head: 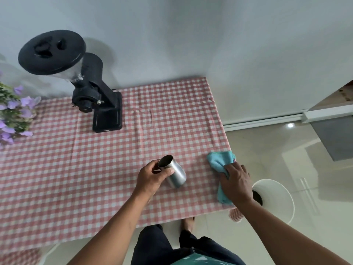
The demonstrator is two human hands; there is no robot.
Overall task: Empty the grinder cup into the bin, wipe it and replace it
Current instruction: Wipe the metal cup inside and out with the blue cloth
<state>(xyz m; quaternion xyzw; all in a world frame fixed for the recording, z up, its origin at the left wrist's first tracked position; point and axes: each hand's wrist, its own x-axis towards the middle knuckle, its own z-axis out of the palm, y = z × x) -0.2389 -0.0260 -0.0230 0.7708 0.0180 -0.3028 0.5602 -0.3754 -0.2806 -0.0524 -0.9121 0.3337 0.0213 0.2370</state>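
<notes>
We hold the steel grinder cup [172,171] in our left hand [150,177], thumb and fingers wrapped around its upper wall near the rim, the cup tilted with its open mouth turned up and away from us, above the checked tablecloth [76,169]. It sits well in front of the black coffee grinder [95,96], which stands at the far side of the tablecloth against the wall. Our right hand [236,182] presses down on a blue cloth [221,162] lying at the right edge of the tablecloth, fingers closing over its folds. Just beyond that edge, on the floor, stands the white bin [277,199], dark grounds visible inside. Purple flowers [15,113] sit left of the grinder.
</notes>
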